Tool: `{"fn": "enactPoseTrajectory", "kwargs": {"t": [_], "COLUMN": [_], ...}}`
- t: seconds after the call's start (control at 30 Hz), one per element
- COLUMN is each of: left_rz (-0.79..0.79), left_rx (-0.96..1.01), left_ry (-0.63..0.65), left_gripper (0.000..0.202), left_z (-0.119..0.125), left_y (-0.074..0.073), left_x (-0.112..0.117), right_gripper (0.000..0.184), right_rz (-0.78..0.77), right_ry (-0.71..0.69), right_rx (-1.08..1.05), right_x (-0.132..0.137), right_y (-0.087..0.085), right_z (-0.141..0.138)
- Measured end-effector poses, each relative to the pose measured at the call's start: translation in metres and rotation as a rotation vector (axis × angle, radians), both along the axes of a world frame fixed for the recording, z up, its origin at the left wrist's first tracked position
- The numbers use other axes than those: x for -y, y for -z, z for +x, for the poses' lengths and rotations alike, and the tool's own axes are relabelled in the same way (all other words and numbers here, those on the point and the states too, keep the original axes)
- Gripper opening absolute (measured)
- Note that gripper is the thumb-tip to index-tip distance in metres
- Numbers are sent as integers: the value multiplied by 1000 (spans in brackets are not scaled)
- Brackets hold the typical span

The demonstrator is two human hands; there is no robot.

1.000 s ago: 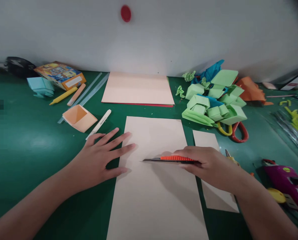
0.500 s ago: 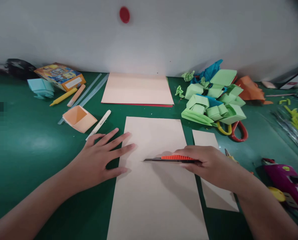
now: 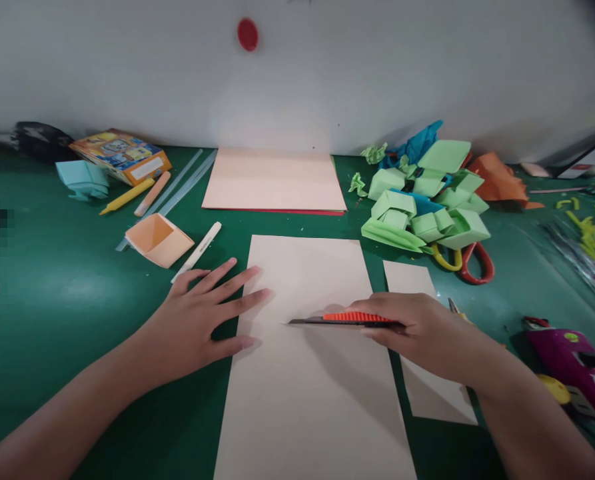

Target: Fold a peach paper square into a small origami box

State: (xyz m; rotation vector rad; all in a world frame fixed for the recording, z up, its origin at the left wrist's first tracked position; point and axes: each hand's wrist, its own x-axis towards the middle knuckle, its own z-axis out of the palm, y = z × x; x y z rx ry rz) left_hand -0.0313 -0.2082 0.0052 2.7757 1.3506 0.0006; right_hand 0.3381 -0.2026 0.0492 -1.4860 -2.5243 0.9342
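Note:
A pale peach sheet of paper (image 3: 302,413) lies in front of me on the green table. My left hand (image 3: 202,317) is spread, its fingertips resting on the sheet's left edge. In my right hand (image 3: 407,323) is a utility knife (image 3: 357,317) with an orange ribbed grip; its blade points left and the tip is at the sheet's surface near the middle. Under my right wrist lies a narrow paper strip (image 3: 440,397), partly covered. A white marker (image 3: 197,252) sits just beyond my left hand, beside a folded peach paper box (image 3: 160,240).
Behind the sheet is a stack of coloured paper (image 3: 274,180) against the wall. Folded green paper pieces (image 3: 427,200) are heaped at the back right, with scissors (image 3: 477,263) half under them. A purple glue gun (image 3: 562,360) lies far right, a patterned box (image 3: 122,155) back left.
Both hands and the knife hold almost the same place on the sheet. The whole view has shifted very slightly.

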Motion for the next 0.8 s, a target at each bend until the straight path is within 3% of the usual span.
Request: {"fn": "enactPoseTrajectory", "kwargs": {"t": [0.8], "left_rz": [5], "left_rx": [-3], "left_ry": [1], "left_gripper": [63], "left_z": [0], "left_y": [-2], "left_x": [0], "right_gripper": [36], "right_rz": [-16], "right_ry": [18], "right_rx": [58], "right_x": [-1], "right_y": [-2], "right_z": [3]}}
